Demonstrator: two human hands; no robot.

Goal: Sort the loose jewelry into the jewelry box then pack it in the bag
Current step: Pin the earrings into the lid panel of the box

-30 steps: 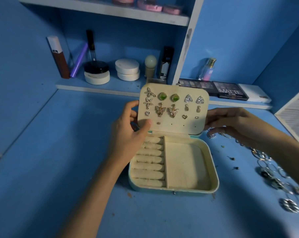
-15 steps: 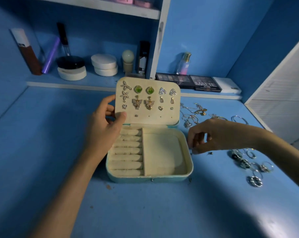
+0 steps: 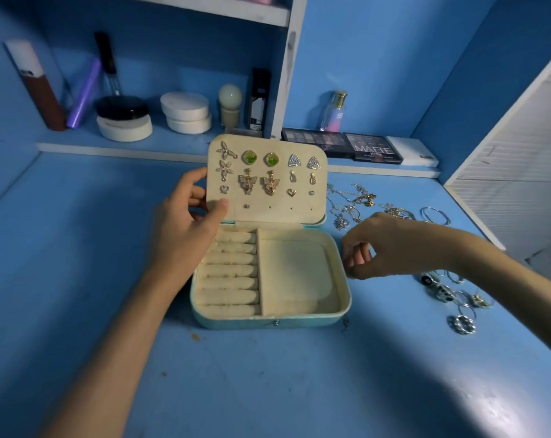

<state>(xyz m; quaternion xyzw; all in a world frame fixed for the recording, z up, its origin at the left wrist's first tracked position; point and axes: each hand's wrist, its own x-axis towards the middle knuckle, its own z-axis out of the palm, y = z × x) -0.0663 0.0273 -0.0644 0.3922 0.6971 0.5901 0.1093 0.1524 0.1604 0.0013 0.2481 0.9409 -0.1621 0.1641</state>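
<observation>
L hand [image 3: 185,229] grips the left edge of the jewelry box [image 3: 268,322] lid [image 3: 268,213]: thumb pressed on its inner face, fingers curled behind, lid standing open. R hand [image 3: 384,245] is just right of the box, fingers curled down w/ tips close; can't tell if it pinches anything. Box sits mid-table [image 3: 268,374], nearer the back edge. Lid panel carries rows of pinned earrings [image 3: 247,158]; ring rolls [image 3: 230,282] at left & right compartment [image 3: 294,273] are bare. Loose necklaces [image 3: 350,203] & rings [image 3: 462,324] lie toward the table's right edge
</observation>
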